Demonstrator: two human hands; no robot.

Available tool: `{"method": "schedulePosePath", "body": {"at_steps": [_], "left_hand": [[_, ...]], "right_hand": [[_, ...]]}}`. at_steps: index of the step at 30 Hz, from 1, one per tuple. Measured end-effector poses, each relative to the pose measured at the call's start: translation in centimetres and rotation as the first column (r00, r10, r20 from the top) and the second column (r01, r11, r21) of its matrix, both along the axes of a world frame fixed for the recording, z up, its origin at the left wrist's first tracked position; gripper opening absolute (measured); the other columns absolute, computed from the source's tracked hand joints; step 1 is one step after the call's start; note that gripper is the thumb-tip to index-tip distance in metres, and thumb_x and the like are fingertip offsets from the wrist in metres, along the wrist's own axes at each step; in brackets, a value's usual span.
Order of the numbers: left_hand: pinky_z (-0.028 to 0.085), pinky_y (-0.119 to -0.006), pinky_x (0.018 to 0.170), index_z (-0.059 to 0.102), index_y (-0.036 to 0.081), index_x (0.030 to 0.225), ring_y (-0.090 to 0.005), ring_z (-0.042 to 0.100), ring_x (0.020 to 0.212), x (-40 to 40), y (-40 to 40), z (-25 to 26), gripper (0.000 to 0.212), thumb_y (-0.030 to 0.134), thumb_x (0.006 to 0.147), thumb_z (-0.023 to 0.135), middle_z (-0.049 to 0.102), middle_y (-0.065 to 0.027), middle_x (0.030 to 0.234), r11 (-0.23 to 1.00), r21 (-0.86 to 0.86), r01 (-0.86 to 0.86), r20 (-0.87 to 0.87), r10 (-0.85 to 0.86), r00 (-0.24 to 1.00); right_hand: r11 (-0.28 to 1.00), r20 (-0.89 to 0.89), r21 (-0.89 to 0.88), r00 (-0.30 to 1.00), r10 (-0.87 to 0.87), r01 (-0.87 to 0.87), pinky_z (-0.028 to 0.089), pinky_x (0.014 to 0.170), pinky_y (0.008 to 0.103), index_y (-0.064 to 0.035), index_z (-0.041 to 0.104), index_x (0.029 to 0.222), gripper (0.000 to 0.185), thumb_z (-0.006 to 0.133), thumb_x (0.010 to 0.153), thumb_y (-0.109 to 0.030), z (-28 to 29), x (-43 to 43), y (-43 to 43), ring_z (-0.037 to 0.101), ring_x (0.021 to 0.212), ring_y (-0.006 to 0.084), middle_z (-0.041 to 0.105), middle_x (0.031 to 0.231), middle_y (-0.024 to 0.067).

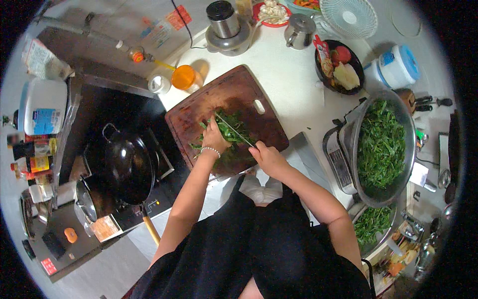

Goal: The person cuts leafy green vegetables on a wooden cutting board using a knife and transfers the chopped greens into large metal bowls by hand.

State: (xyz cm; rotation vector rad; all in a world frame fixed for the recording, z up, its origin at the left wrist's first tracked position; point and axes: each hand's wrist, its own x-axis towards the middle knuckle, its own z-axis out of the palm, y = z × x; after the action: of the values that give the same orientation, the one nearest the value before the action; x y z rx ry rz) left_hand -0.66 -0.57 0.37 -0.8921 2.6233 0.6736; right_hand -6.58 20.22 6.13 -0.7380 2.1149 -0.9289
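On a dark wooden cutting board lies a pile of leafy greens. My left hand, with a beaded bracelet at its wrist, presses on the greens at the left of the blade. My right hand grips the handle of a kitchen knife, seen nearly edge-on. Its blade runs from my right hand up and left across the pile, its far end close beside my left fingertips. Part of the greens is hidden beneath my left hand.
At left, a black wok with a wooden handle sits on the cooktop. To the right, a large bowl of greens stands above a second bowl of greens. A black bowl of vegetables, a steel pitcher and an orange-lidded jar stand behind.
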Motion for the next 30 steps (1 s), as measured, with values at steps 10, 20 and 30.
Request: {"method": "schedulePosePath", "body": {"at_steps": [10, 20, 30], "left_hand": [[0.033, -0.04, 0.101, 0.025, -0.001, 0.135, -0.0368, 0.037, 0.119, 3.5, 0.6, -1.7, 0.104, 0.031, 0.055, 0.082, 0.039, -0.022, 0.125, 0.991, -0.115, -0.071, -0.038, 0.067, 0.997], [0.039, -0.039, 0.095, 0.035, 0.002, 0.131, -0.0328, 0.039, 0.115, 3.0, 1.0, -1.3, 0.096, 0.033, 0.054, 0.083, 0.042, -0.0145, 0.123, 0.979, -0.199, -0.04, 0.01, 0.043, 0.999], [0.039, -0.042, 0.094, 0.039, 0.005, 0.129, -0.0301, 0.042, 0.114, 3.2, 1.6, -1.4, 0.09, 0.03, 0.054, 0.083, 0.043, -0.0118, 0.121, 0.975, -0.178, -0.134, -0.078, 0.121, 0.99]], "right_hand": [[0.966, -0.051, 0.157, 0.975, 0.218, -0.208, 0.046, 0.058, 0.0533, -0.0003, 0.046, 0.091, 0.037, 0.039, 0.094, -0.037, 1.5, -1.4, -0.4, 0.059, 0.066, 0.0448, 0.059, 0.067, 0.0256], [0.949, -0.006, 0.201, 0.968, 0.25, -0.244, 0.046, 0.064, 0.0521, 0.0041, 0.049, 0.088, 0.041, 0.04, 0.094, -0.035, 1.4, -3.0, -3.0, 0.058, 0.07, 0.0468, 0.058, 0.069, 0.0281], [0.955, -0.278, 0.252, 0.933, 0.229, -0.159, 0.047, 0.059, 0.0539, -0.0007, 0.052, 0.091, 0.038, 0.043, 0.092, -0.038, -6.4, -1.8, -7.8, 0.058, 0.065, 0.0446, 0.059, 0.067, 0.0257]]}}
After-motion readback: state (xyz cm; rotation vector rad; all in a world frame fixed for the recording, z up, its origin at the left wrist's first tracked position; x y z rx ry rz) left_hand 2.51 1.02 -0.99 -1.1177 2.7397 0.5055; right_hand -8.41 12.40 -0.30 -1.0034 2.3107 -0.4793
